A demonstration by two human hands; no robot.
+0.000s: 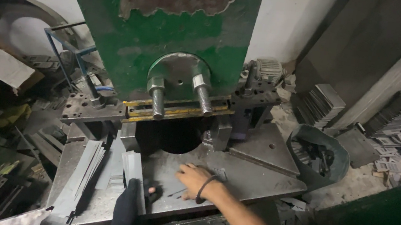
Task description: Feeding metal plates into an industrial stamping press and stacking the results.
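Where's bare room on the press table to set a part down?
Free: the triangular plate right of the dark opening, and the table beyond the right hand. Crowded: metal strips stacked beside the gloved left hand.

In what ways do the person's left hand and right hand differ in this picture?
The left hand wears a dark glove with fingertips showing; the right hand is bare, with a dark band at the wrist. The left hand lies on a grey metal strip near the table's front edge; the right hand is flat on the steel press table, farther in. Both rest palm down on metal.
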